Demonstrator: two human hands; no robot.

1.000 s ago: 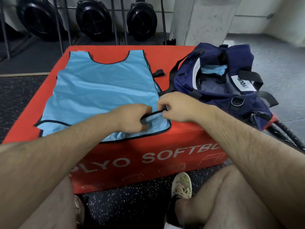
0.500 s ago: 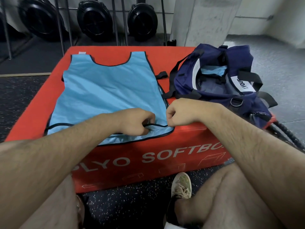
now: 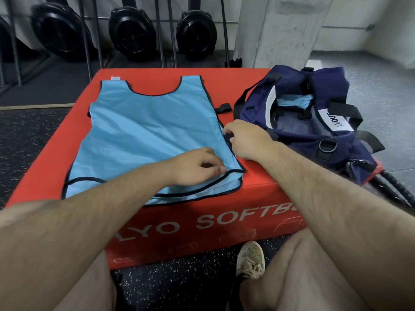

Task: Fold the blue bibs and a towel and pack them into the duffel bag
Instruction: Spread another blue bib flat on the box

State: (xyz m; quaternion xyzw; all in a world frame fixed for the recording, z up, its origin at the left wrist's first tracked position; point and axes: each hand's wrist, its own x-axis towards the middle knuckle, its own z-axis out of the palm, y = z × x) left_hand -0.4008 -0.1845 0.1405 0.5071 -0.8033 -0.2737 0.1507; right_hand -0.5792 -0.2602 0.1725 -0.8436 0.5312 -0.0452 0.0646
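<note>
A light blue bib [image 3: 148, 131] with dark trim lies flat on the red plyo box [image 3: 202, 223], neck hole at the far end. My left hand [image 3: 195, 167] rests on its near right corner, fingers curled and pinching the dark hem. My right hand [image 3: 244, 140] is at the bib's right side edge, fingers closed on the black side strap. The navy duffel bag [image 3: 314, 122] sits open on the box's right side, with light blue fabric [image 3: 294, 103] folded inside it. No towel shows.
A black strap end [image 3: 223, 107] sticks out from the bib's far right side. A thick black rope [image 3: 395, 189] runs off the box's right corner. Black round fans [image 3: 132, 32] and metal bars stand behind; a concrete pillar [image 3: 280, 30] rises at the back right.
Both hands let go of the near hem strap between them. My right hand moved up along the bib's right edge; my left hand shifted slightly right onto the near corner.
</note>
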